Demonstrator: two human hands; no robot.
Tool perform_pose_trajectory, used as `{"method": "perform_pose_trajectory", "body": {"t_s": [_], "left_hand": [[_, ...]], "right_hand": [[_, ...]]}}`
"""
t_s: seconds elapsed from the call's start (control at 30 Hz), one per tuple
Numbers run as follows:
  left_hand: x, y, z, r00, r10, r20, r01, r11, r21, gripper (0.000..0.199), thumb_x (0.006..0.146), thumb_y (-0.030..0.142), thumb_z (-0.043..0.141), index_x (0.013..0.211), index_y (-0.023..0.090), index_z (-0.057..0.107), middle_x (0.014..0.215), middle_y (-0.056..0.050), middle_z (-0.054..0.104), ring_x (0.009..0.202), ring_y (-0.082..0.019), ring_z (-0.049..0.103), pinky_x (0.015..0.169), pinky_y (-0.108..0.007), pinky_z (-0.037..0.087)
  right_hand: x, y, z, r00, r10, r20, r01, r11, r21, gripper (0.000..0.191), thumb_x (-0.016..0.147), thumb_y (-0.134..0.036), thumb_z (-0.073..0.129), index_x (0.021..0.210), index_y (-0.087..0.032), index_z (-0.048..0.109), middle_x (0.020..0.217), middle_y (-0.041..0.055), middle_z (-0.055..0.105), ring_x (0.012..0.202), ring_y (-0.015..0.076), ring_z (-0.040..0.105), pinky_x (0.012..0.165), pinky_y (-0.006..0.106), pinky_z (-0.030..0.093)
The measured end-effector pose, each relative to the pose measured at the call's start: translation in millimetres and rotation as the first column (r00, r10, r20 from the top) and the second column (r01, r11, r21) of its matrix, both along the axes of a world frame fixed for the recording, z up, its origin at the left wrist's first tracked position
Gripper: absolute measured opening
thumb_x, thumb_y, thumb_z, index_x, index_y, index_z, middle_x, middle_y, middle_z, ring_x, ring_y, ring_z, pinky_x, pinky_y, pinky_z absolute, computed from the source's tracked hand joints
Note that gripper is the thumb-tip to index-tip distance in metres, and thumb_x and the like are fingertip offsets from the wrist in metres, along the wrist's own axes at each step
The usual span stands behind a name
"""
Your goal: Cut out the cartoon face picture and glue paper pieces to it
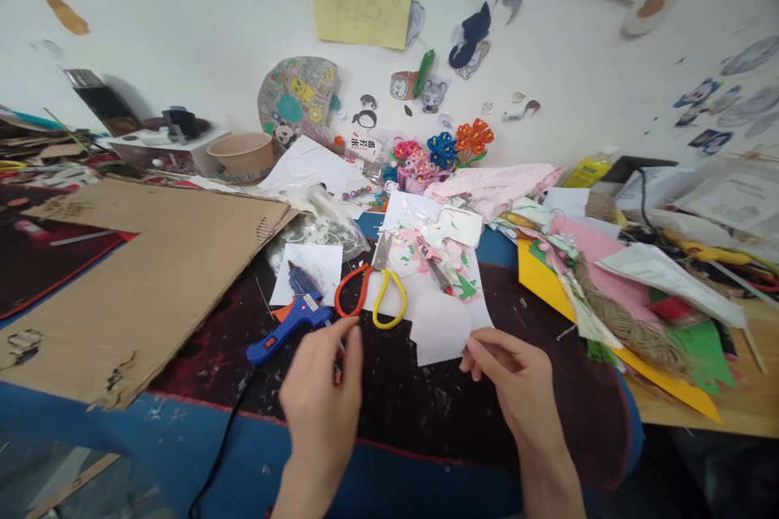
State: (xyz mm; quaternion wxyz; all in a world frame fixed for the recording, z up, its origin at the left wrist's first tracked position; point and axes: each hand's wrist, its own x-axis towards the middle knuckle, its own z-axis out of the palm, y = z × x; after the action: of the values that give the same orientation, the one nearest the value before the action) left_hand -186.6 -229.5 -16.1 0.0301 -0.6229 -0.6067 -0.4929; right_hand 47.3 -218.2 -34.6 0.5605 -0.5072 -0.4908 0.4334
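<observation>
My right hand (517,373) pinches the lower right edge of a small white paper piece (435,328) between thumb and fingertips. My left hand (322,397) hovers over the dark mat (414,413), thumb and index finger a little apart. A thin stick-like thing with an orange part shows behind these fingers; whether they touch it is unclear. Just beyond lie scissors (382,251) with one red and one yellow handle loop. Left of them, a blue glue gun (292,323) rests with its nozzle over a white paper square (329,266).
A large cardboard sheet (182,259) covers the left side. Paper scraps (454,251) lie beyond my hands. Yarn flowers (441,150) stand by the wall, near a round tub (242,154). At right are coloured papers and twine (633,324). A black cord (225,438) runs toward me.
</observation>
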Motion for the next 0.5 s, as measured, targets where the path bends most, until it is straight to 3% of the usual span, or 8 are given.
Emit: {"method": "perform_pose_trajectory", "body": {"t_s": [0.07,0.13,0.2,0.3,0.4,0.5], "left_hand": [[-28,-3,-1.6,0.953,0.224,-0.205,-0.221,0.974,0.04,0.02,0.095,0.023,0.058,0.109,0.014,0.069,0.101,-0.009,0.072,0.091,-0.022,0.062,0.088,-0.034,0.047],[-53,-7,-3.6,0.859,0.331,-0.39,-0.368,0.93,-0.021,0.026,0.096,0.028,0.057,0.115,0.015,0.068,0.108,-0.011,0.069,0.098,-0.028,0.059,0.086,-0.039,0.045],[-68,-9,-5.8,0.788,0.32,-0.527,-0.437,0.892,-0.112,0.031,0.097,0.033,0.055,0.121,0.016,0.066,0.112,-0.011,0.068,0.1,-0.03,0.056,0.081,-0.039,0.043],[-74,-10,-8.9,0.741,0.258,-0.62,-0.462,0.865,-0.193,0.036,0.098,0.036,0.052,0.127,0.017,0.062,0.111,-0.011,0.067,0.1,-0.03,0.056,0.079,-0.038,0.041],[-71,-7,-9.9,0.734,0.248,-0.632,-0.464,0.863,-0.2,0.036,0.1,0.035,0.049,0.128,0.015,0.06,0.105,-0.012,0.067,0.097,-0.03,0.056,0.08,-0.039,0.04],[-71,-3,-8.6,0.75,0.228,-0.621,-0.429,0.882,-0.195,0.038,0.1,0.034,0.048,0.129,0.012,0.058,0.099,-0.012,0.067,0.095,-0.029,0.056,0.081,-0.04,0.041]], "right_hand": [[-3,7,2.1,0.997,-0.043,-0.06,0.044,0.999,0.012,0.012,0.08,-0.032,0.08,0.082,-0.021,0.076,0.066,0.0026,0.069,0.058,0.0118,0.059,0.053,0.022,0.047],[-11,19,9.8,0.991,-0.062,-0.12,0.067,0.997,0.032,0.012,0.078,-0.032,0.082,0.081,-0.021,0.076,0.068,0.0022,0.07,0.063,0.0117,0.061,0.059,0.022,0.049],[-25,35,23.0,0.985,-0.014,-0.174,0.02,0.999,0.037,0.014,0.077,-0.033,0.083,0.082,-0.022,0.077,0.073,0.0023,0.071,0.069,0.0123,0.063,0.066,0.023,0.052],[-56,63,45.9,0.941,0.196,-0.276,-0.207,0.978,-0.01,0.018,0.077,-0.037,0.082,0.083,-0.021,0.077,0.083,0.004,0.073,0.078,0.015,0.067,0.077,0.029,0.056],[-90,91,60.0,0.837,0.415,-0.355,-0.457,0.888,-0.04,0.02,0.079,-0.038,0.079,0.083,-0.018,0.076,0.093,0.0064,0.073,0.09,0.0181,0.068,0.094,0.036,0.054],[-120,114,60.0,0.778,0.479,-0.408,-0.546,0.836,-0.059,0.022,0.075,-0.037,0.082,0.076,-0.018,0.071,0.093,0.0056,0.072,0.093,0.0195,0.07,0.102,0.04,0.051]]}}
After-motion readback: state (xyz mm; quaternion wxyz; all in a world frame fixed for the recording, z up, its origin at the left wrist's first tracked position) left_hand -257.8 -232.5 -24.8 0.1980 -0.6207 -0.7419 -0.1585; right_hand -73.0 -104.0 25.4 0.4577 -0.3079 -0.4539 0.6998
